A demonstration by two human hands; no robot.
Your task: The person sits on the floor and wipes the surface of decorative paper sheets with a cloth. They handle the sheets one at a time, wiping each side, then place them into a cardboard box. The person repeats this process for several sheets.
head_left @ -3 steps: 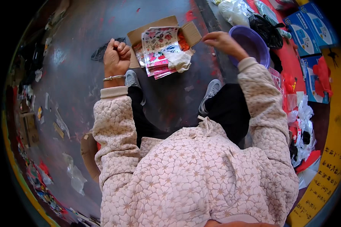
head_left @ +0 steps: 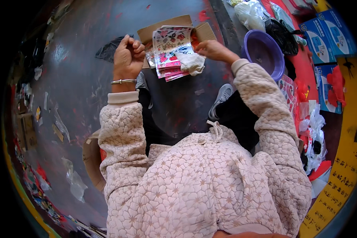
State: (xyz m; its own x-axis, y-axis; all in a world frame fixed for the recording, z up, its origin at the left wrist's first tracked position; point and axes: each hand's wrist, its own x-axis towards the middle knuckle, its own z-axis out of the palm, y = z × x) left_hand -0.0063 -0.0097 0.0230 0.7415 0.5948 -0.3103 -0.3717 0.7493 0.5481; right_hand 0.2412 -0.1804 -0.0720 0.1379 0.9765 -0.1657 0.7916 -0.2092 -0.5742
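An open cardboard box [head_left: 166, 23] stands on the floor between my feet and beyond them. Over its near side lies a stack of glossy sheets [head_left: 171, 43] printed with red and pink flowers. A crumpled white cloth [head_left: 192, 64] rests on the stack's right part. My left hand [head_left: 129, 57] is raised at the box's left side, its fingers curled closed; anything inside them is hidden. My right hand [head_left: 217, 51] reaches in at the box's right side, above the cloth, with fingers bent together. What its fingertips hold, if anything, is too small to make out.
Right of the box stands a purple basin [head_left: 263, 53] beside a black plastic bag [head_left: 281, 33]. Blue printed boxes [head_left: 329, 35] and clear plastic wrap [head_left: 316, 131] lie farther right. A dark plastic bag [head_left: 107, 49] is left of my left hand. Another cardboard box [head_left: 92, 158] sits by my left elbow.
My right hand has moved left to the box's right side, and its fingers have drawn together. My left hand stays curled at nearly the same place. The view has shifted slightly.
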